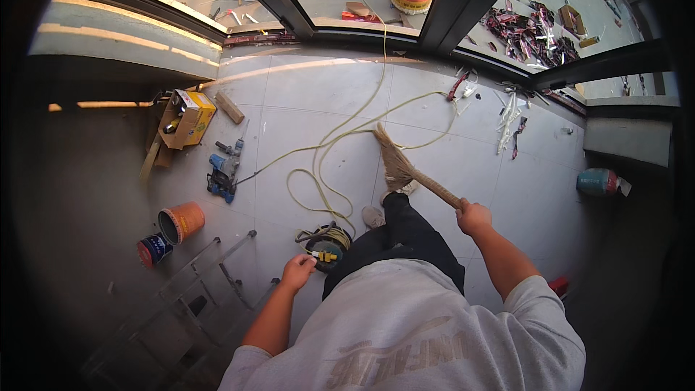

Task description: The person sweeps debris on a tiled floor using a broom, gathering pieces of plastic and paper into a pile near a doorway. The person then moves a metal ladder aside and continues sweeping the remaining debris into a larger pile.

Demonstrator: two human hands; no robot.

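Note:
My right hand (474,217) is wrapped round the handle of a straw broom (405,166). Its flared bristles point away from me and reach the tiled floor (318,87) just ahead of my shoes. On the other side, my left hand (297,272) has its fingers drawn together beside a cable reel (334,235). Whatever those fingers hold, if anything, is too small to make out. A yellow fitting (327,255) shows on the reel, right by the fingertips. From the reel a yellow-green cable (321,146) loops over the floor, passing near the broom.
A blue power drill (226,163), an open carton (192,117), an orange bucket (182,221) and a metal ladder (195,279) are to the left. White strips (509,119) lie ahead right; a teal bag (598,182) stands right. Dark window frames (463,0) edge the far side, with debris (532,32) beyond.

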